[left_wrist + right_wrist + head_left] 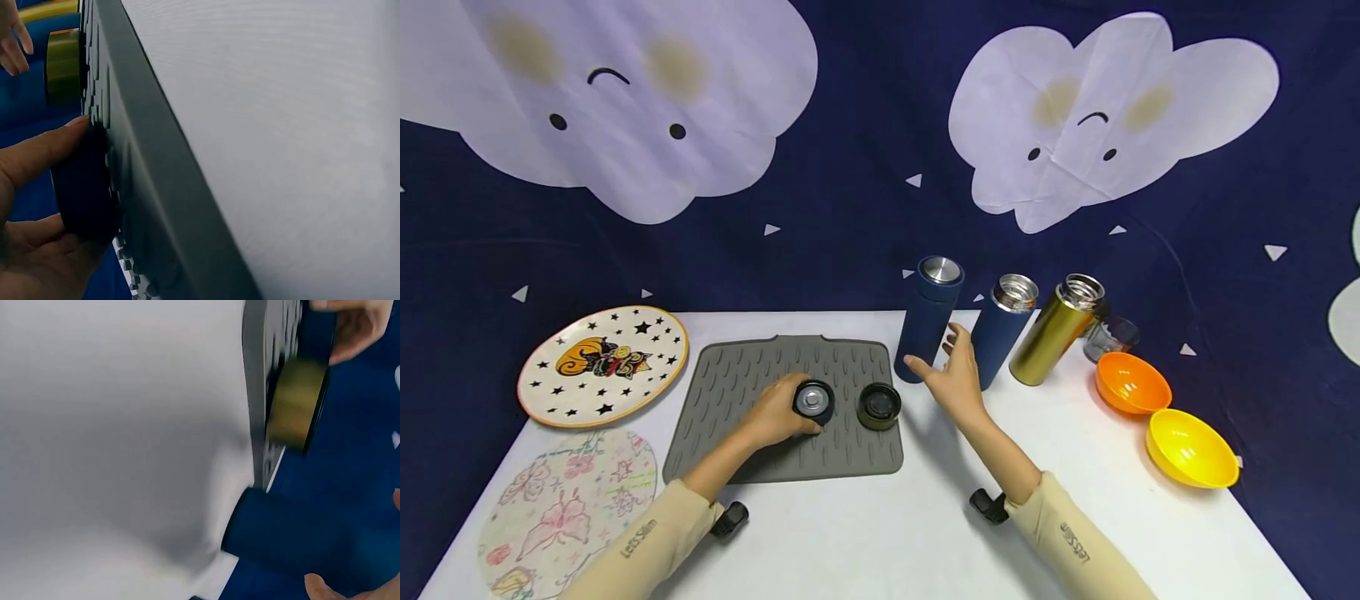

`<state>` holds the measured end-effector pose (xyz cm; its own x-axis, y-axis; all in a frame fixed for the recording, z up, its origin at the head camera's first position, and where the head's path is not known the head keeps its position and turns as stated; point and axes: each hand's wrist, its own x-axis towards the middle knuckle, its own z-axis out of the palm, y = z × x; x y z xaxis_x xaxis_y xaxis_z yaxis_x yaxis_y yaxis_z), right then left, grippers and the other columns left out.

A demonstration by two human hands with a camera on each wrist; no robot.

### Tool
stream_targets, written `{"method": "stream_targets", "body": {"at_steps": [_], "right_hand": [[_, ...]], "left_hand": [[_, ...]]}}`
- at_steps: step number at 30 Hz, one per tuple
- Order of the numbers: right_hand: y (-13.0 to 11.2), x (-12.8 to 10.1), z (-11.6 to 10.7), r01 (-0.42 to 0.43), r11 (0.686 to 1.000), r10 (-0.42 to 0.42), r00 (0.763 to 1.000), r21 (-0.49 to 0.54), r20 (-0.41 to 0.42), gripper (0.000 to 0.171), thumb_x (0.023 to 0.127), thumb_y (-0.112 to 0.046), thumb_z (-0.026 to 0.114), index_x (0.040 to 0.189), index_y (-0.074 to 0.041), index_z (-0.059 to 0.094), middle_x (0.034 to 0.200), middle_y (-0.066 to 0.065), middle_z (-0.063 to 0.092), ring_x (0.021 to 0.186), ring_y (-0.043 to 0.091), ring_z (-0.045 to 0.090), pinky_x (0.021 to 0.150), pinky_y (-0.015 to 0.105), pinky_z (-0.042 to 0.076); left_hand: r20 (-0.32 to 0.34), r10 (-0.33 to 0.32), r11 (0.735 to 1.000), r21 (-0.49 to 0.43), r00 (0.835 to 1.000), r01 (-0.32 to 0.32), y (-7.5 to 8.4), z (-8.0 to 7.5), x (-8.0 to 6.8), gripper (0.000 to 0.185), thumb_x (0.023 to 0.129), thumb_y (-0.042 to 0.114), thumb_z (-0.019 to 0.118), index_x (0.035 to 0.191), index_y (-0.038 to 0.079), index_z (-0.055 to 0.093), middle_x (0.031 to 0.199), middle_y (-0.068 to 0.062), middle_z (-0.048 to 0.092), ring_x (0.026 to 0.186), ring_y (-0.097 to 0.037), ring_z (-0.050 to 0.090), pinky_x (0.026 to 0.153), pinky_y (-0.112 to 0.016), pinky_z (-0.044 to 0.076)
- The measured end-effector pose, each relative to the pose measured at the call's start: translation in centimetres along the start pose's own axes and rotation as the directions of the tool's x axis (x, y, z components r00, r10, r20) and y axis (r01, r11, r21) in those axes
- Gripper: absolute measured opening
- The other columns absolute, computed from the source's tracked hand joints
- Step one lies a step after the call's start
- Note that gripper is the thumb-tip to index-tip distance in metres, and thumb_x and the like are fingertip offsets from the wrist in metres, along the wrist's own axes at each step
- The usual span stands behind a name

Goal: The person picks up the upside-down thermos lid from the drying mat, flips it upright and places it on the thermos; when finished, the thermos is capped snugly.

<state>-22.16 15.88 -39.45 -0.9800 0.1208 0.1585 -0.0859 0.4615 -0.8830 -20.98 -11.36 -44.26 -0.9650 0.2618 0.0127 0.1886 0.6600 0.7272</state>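
I see the white table (880, 533) carrying everything. On its left half, reaching toward the far edge, lies the grey ribbed mat (752, 375). At the far left corner sits a round plate with stars (604, 364), and nearer the front left edge lies a round floral mat (568, 508).

Along the far edge, right of the grey mat, stand three flasks: a capped dark blue flask (928, 321), an open blue flask (1003, 329) leaning beside it, and an open gold flask (1056, 329). A small glass (1108, 337) stands just right of the gold flask, then an orange bowl (1131, 383) and a yellow bowl (1191, 448) toward the right edge.

My left hand (775, 417) rests on the mat's middle, thumb and fingers curled round the dark blue lid (814, 402), which sits flat on the mat; the left wrist view shows the thumb on its rim. Just right of it, apart, lies the gold lid (879, 406).

My right hand (951, 379) hovers with fingers spread and relaxed, holding nothing, between the mat's far right corner and the capped flask, near its base.
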Motion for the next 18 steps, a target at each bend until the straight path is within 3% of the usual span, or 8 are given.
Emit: {"method": "stream_targets", "body": {"at_steps": [6,10,13,18], "right_hand": [[-0.5,-4.3,0.0,0.020,0.999,-0.023,0.998,0.047,0.059,0.077,0.084,-0.016,0.078,0.145,0.000,0.035,0.142,0.026,0.045,0.130,0.039,0.051,0.104,0.053,0.046],[-0.7,-6.6,0.1,-0.012,0.989,-0.015,0.983,0.145,0.185,0.062,0.087,-0.013,0.075,0.140,-0.001,0.045,0.133,0.023,0.057,0.121,0.035,0.059,0.099,0.044,0.051],[-0.9,-7.8,0.2,-0.083,0.967,0.002,0.948,0.242,0.319,0.054,0.091,-0.012,0.070,0.139,0.002,0.048,0.129,0.025,0.060,0.116,0.033,0.063,0.095,0.034,0.054],[-1.3,-9.1,0.2,-0.238,0.897,0.008,0.852,0.372,0.524,0.056,0.098,-0.016,0.061,0.143,0.010,0.040,0.132,0.029,0.058,0.115,0.029,0.065,0.096,0.030,0.054]], "left_hand": [[-0.085,0.058,0.998,0.017,0.995,-0.057,0.8,-0.1,-1.2,0.076,0.066,0.004,0.088,0.132,-0.007,0.052,0.126,-0.025,0.062,0.116,-0.042,0.059,0.096,-0.056,0.049],[-0.141,0.116,0.993,-0.001,0.983,-0.117,2.7,-0.4,-3.0,0.075,0.067,0.004,0.089,0.133,-0.004,0.053,0.126,-0.022,0.063,0.116,-0.040,0.060,0.095,-0.055,0.050],[-0.177,0.160,0.986,-0.013,0.971,-0.165,4.5,-0.4,-4.5,0.075,0.067,0.005,0.089,0.133,0.000,0.055,0.127,-0.018,0.064,0.117,-0.037,0.061,0.096,-0.055,0.050],[-0.207,0.212,0.975,-0.025,0.955,-0.221,6.8,0.0,-6.5,0.074,0.063,0.005,0.091,0.130,0.005,0.059,0.125,-0.011,0.066,0.117,-0.031,0.062,0.097,-0.053,0.050]]}}
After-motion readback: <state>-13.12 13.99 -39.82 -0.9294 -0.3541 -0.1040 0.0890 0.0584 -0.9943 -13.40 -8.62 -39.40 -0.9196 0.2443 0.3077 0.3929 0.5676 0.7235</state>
